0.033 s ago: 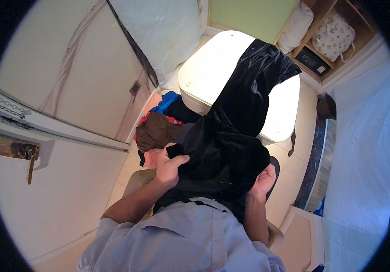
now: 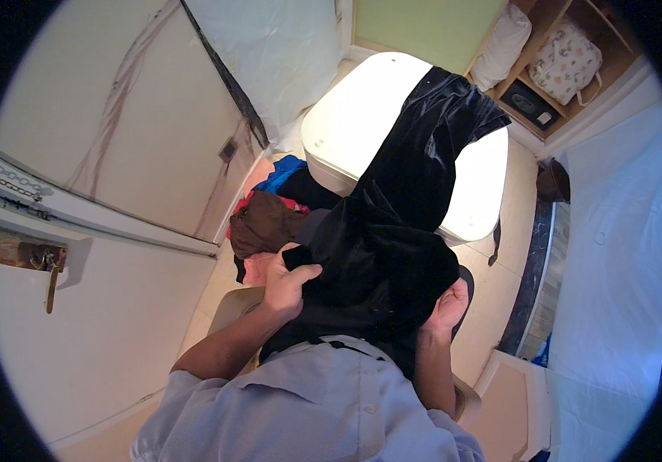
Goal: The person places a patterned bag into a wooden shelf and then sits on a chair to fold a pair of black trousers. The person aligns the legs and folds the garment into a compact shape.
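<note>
A black, shiny velvet-like garment [image 2: 400,177] lies across my lap and runs forward over a white table top [image 2: 362,108], its far end reaching past the middle of the top. I cannot make out its exact kind. At its left edge my left hand [image 2: 288,281] is closed, thumb on top, with a bunched bit of the dark cloth in its grip. On the opposite edge, my right hand [image 2: 448,306] has curled fingers that pinch the cloth; some fingertips are hidden behind it. Between both hands the fabric hangs loosely in folds.
Left of the table, a heap of clothes [image 2: 269,223] in brown, red, blue and pink lies on the floor. A white door [image 2: 77,323] with a latch stands at the left. Shelves [image 2: 535,58] with a patterned bag are at the far right. Plastic sheeting [image 2: 616,254] hangs at right.
</note>
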`<state>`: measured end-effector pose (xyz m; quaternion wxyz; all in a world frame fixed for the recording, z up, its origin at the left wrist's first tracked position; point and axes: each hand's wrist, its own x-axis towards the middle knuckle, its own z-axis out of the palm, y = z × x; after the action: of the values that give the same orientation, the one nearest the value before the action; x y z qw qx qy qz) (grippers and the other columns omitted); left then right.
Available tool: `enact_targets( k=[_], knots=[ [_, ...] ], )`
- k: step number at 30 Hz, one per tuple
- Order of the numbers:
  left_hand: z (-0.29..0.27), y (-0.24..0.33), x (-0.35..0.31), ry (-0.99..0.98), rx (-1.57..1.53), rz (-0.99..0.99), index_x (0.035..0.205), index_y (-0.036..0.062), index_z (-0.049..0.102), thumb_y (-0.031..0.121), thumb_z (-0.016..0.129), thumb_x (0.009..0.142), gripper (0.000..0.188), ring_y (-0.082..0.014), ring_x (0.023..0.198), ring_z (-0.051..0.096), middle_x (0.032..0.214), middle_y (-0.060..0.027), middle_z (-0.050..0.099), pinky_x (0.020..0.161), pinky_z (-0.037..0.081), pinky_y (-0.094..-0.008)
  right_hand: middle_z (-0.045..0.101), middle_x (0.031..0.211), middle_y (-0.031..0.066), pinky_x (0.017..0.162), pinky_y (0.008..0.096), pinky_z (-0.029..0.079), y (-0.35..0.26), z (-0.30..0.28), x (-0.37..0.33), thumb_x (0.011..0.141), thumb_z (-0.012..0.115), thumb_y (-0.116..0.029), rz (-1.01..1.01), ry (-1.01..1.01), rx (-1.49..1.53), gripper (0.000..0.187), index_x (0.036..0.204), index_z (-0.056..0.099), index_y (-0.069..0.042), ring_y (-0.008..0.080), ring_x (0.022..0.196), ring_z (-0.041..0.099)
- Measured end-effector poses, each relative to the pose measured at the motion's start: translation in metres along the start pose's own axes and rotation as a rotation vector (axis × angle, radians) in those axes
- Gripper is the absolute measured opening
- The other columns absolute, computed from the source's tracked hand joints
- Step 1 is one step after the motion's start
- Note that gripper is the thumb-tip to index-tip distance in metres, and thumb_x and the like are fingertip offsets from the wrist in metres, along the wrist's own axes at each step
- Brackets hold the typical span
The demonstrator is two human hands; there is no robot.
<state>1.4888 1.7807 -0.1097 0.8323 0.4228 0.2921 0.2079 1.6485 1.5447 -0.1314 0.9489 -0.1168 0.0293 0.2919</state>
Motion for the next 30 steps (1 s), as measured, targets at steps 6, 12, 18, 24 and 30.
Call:
enact_targets(
  k=[6,12,18,24,30],
  knots=[
    [-0.004,-0.005,-0.003,-0.016,0.050,0.063,0.103,0.0020,0.064,-0.006,0.067,0.076,0.028,-0.0156,0.082,0.064,0.091,-0.0046,0.068,0.077,0.051,-0.0315,0.068,0.122,0.0201,0.106,0.0449,0.049,-0.009,0.008,-0.002,0.096,0.040,-0.015,-0.015,0.009,-0.056,0.040,0.120,0.064,0.007,0.0314,0.115,0.065],
    [-0.001,-0.010,0.000,-0.135,0.180,-0.253,0.118,0.0029,0.062,-0.001,0.067,0.083,0.035,-0.0136,0.093,0.061,0.100,-0.0043,0.066,0.088,0.047,-0.0279,0.061,0.131,0.0176,0.109,0.0396,0.041,0.017,0.037,-0.002,0.095,0.044,-0.015,-0.185,-0.208,-1.211,0.041,0.128,0.059,0.005,0.0287,0.122,0.058],
    [0.006,-0.023,-0.015,0.001,-0.132,-0.476,0.128,0.0063,0.055,0.019,0.053,0.100,0.031,-0.0216,0.108,0.061,0.118,-0.0086,0.063,0.097,0.050,-0.0385,0.056,0.133,0.0193,0.105,0.0429,0.042,0.085,0.078,-0.013,0.090,0.060,-0.010,0.001,-0.707,-1.801,0.034,0.123,0.056,-0.001,0.0345,0.122,0.054],
    [0.005,-0.028,-0.006,0.011,-0.318,-0.384,0.126,0.0072,0.058,0.025,0.045,0.103,0.032,-0.0242,0.111,0.062,0.123,-0.0092,0.064,0.099,0.050,-0.0425,0.049,0.129,0.0232,0.103,0.0425,0.044,0.084,0.071,-0.021,0.077,0.073,-0.004,-0.219,-0.557,-1.705,0.050,0.123,0.053,-0.002,0.0406,0.119,0.052],
    [-0.011,-0.036,0.009,-0.069,-0.397,-0.447,0.122,0.0055,0.062,0.022,0.048,0.100,0.031,-0.0247,0.110,0.063,0.120,-0.0102,0.066,0.099,0.050,-0.0405,0.057,0.111,0.0200,0.089,0.0394,0.048,0.082,0.049,-0.021,0.081,0.072,-0.006,-0.169,-0.395,-1.699,0.037,0.114,0.056,0.000,0.0366,0.104,0.059]
  ],
)
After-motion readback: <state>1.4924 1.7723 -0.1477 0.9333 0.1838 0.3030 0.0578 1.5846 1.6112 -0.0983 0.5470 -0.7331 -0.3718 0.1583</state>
